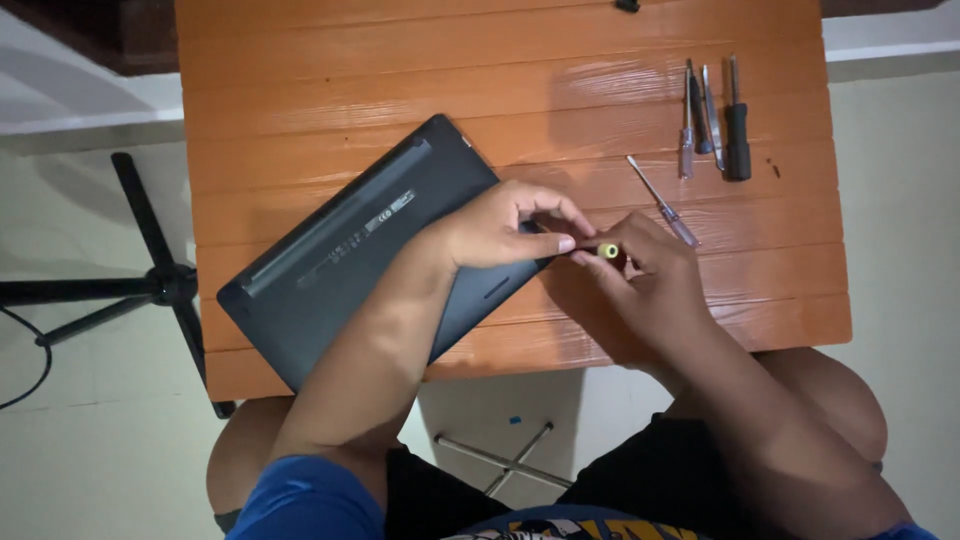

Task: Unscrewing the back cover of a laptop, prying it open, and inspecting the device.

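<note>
Right hand: your right hand (645,285) has its grip closed around a screwdriver (606,251) with a yellow-capped handle, at the counter's near edge.
Left hand: your left hand (500,225) pinches the tool's shaft beside the laptop's corner.
Handling: the screwdriver looks light, rigid and thin; take it by the handle.
Laptop: the dark laptop (350,250) lies underside up, flat, smooth, probably easily scratched.
Counter: orange wooden planks (400,60), glossy.
Far tools: one loose clear-handled screwdriver (663,202); beyond it, a row of small drivers (712,118).
</note>
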